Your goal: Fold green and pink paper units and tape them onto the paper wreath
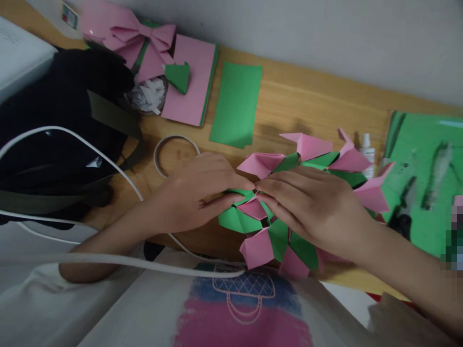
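Observation:
A ring-shaped wreath of folded pink and green paper (241,221) is in front of me at the table's front edge, with pink points sticking out around it. My left hand (191,193) pinches a green folded piece at the wreath's left side between thumb and fingers. Across the middle of the wreath lies my right hand (311,202), its fingertips closed on the paper right beside my left fingertips. My right hand hides the centre and much of the right half of the ring.
Green paper sheets (237,103) lie behind. A pink bow (144,36), a pink paper stack (191,72) and paper scraps (150,94) are at the back left. A roll of tape (157,154), a black bag (65,115), a white cable (119,171), a small bottle (368,154) and scissors (403,212) surround the work.

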Demonstrator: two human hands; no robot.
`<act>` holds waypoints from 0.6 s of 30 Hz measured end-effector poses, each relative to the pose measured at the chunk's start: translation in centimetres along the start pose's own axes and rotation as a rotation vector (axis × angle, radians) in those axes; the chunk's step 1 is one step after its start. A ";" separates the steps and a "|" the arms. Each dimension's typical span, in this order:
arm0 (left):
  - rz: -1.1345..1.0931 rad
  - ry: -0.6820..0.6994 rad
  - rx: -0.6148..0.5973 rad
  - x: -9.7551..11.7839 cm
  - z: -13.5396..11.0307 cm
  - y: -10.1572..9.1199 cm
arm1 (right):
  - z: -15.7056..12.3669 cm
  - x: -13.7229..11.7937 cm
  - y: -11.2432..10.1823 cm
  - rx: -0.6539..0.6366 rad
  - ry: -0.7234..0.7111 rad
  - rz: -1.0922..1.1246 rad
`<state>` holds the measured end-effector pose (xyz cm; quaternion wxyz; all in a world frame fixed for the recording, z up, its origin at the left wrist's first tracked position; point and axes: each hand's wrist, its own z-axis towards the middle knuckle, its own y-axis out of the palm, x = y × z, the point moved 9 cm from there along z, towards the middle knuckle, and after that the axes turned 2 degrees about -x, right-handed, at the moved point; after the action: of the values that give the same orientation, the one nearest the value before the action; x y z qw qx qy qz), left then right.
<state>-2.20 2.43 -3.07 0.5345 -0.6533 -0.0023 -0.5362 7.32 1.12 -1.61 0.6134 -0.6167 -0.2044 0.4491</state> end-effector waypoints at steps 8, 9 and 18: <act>-0.193 -0.158 0.044 -1.5 0.0 0.6 | -0.1 0.2 0.2 0.005 0.024 0.020; -0.222 -0.180 0.063 -1.6 -0.1 0.6 | -0.1 0.2 0.2 0.006 0.026 0.018; -0.381 -0.263 0.118 -2.7 -0.3 0.9 | 0.1 0.2 0.1 0.017 0.013 0.039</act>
<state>-3.03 3.37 -5.63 0.4559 -0.6730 -0.2265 -0.5366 7.34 1.35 -1.74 0.6110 -0.6184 -0.1843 0.4586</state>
